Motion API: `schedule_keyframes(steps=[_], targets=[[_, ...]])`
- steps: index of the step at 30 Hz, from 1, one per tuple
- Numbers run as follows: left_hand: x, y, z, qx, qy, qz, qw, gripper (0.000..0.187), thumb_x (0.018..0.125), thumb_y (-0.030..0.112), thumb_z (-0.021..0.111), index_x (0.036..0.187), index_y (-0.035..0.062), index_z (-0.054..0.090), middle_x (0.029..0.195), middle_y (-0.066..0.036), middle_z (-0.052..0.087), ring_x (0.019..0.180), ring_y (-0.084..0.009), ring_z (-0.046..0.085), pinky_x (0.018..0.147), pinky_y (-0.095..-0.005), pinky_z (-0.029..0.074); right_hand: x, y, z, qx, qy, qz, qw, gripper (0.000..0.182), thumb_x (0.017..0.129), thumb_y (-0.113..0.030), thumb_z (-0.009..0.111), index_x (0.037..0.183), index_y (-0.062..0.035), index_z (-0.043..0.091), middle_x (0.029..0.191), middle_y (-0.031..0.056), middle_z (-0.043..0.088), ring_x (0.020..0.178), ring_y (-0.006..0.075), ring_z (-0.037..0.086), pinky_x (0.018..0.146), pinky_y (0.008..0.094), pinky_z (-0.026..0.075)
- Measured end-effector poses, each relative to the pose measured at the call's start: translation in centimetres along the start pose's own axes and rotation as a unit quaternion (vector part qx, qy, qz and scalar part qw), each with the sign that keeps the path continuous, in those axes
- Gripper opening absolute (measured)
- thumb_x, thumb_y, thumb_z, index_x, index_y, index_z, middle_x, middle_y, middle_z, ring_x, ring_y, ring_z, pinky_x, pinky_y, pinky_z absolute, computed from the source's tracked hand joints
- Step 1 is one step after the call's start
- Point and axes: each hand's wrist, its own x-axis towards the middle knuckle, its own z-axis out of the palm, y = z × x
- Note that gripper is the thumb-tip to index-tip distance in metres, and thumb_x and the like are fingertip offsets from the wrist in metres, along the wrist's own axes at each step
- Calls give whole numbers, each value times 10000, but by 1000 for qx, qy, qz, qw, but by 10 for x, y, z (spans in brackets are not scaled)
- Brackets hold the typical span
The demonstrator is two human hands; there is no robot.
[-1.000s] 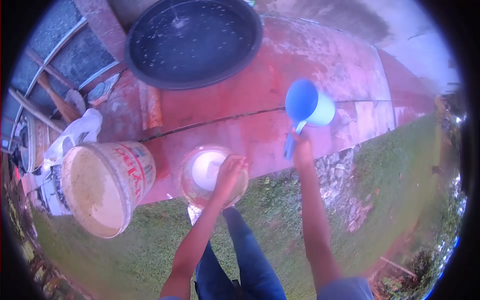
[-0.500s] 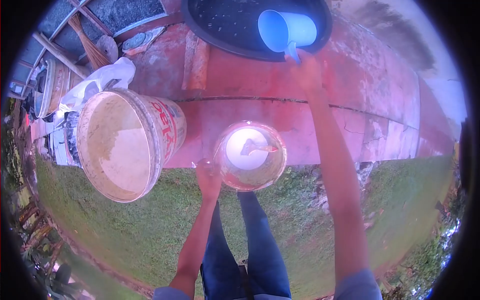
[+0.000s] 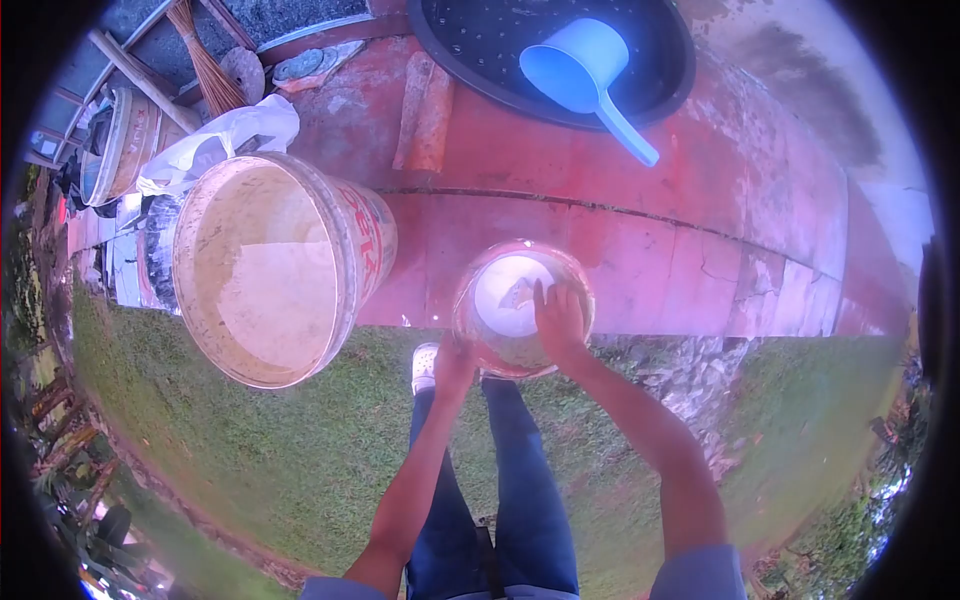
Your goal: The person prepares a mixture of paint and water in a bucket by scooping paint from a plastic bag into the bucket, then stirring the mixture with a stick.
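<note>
A small bucket (image 3: 470, 318) with white liquid in its bottom stands near the edge of the red ledge. My left hand (image 3: 457, 362) is closed on its near-left rim. Inside the bucket lies a paintbrush (image 3: 521, 293), its bristle end showing against the white liquid. My right hand (image 3: 562, 322) reaches in over the right rim, fingers curled around the brush handle, which they hide. Farther off, a blue water dipper (image 3: 590, 65) leans over the rim of a black basin (image 3: 455, 65), its handle sticking out toward me, untouched.
A large pail (image 3: 185, 260) with pale contents stands to the left. Behind it are a white plastic bag (image 3: 225, 150), a stick broom (image 3: 205, 65) and another bucket (image 3: 125, 145). A curved tile (image 3: 425, 115) lies on the red ledge (image 3: 640, 240). Grass (image 3: 330, 460) lies below.
My right hand has let go of the dipper and come back to the paintbrush in the small bucket. The dipper now rests on the basin with its handle outward. My left hand stays at the bucket.
</note>
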Motion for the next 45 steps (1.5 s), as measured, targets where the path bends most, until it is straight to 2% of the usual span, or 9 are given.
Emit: schedule_keyframes(steps=[2, 5, 9, 11, 14, 25, 32, 39, 45], targets=[[-4, 3, 6, -152, -13, -9, 988, 444, 969, 198, 593, 1340, -24, 491, 1150, -142, 651, 903, -251, 660, 801, -381, 560, 9, -1, 7, -13, -55, -4, 998, 393, 853, -168, 609, 1218, -22, 622, 1084, 104, 618, 1090, 276, 528, 937, 437, 384], [5, 7, 25, -35, 33, 96, 994, 479, 965, 196, 609, 1351, -49, 465, 1161, -160, 644, 992, -257, 640, 923, -371, 510, 19, 18, -6, 23, -174, -16, 984, 236, 876, -201, 634, 1064, -61, 669, 1043, 87, 659, 1147, 267, 536, 990, 460, 348], [7, 46, 42, -19, 30, 177, 984, 608, 886, 176, 625, 1392, -92, 423, 1128, -297, 645, 1020, -350, 673, 904, -447, 495, 5, 33, -23, 204, -111, 64, 970, 323, 821, -339, 745, 1050, -114, 709, 1009, 121, 690, 1053, 280, 624, 1028, 494, 394], [3, 68, 50, 9, 30, 159, 987, 482, 813, 37, 585, 1278, -83, 534, 1132, -214, 651, 1043, -279, 635, 959, -385, 478, 1, 48, -32, 433, -74, 145, 886, 369, 766, -346, 787, 1032, -95, 735, 965, 140, 701, 928, 292, 672, 916, 440, 502], [-21, 108, 42, 3, -65, 118, 991, 464, 818, 6, 562, 1273, -83, 534, 1133, -190, 655, 1040, -263, 635, 951, -382, 487, -15, 56, -31, 480, 108, 185, 851, 293, 717, -261, 786, 917, -47, 768, 871, 175, 709, 889, 311, 691, 841, 401, 542], [-189, 182, 30, -28, -250, 181, 951, 529, 803, -56, 536, 1331, -57, 525, 1188, -145, 635, 1050, -232, 624, 888, -345, 495, -202, 58, -185, 552, 249, 329, 724, 277, 869, -307, 707, 1036, -91, 754, 935, 142, 735, 864, 314, 704, 835, 404, 535], [-318, 178, 49, 0, -338, 134, 931, 472, 787, -42, 552, 1259, -48, 567, 1055, -113, 655, 845, -164, 631, 678, -293, 489, -340, 65, -240, 525, 103, 264, 803, 324, 931, -373, 643, 1040, -81, 729, 982, 167, 715, 919, 343, 679, 864, 462, 509], [-422, 155, 110, 39, -467, 155, 870, 493, 773, -70, 532, 1264, -65, 577, 1094, -132, 666, 952, -213, 650, 795, -316, 513, -497, 86, -243, 545, 126, 263, 786, 271, 926, -277, 627, 1114, -113, 735, 1001, 144, 719, 976, 327, 676, 904, 465, 505], [-528, 141, 199, 97, -419, 149, 890, 456, 759, -50, 562, 1214, -63, 589, 1025, -128, 665, 835, -182, 638, 700, -305, 496, -624, 112, -191, 394, 30, 309, 865, 254, 957, -252, 549, 997, -93, 744, 933, 159, 707, 876, 358, 679, 833, 492, 516]])
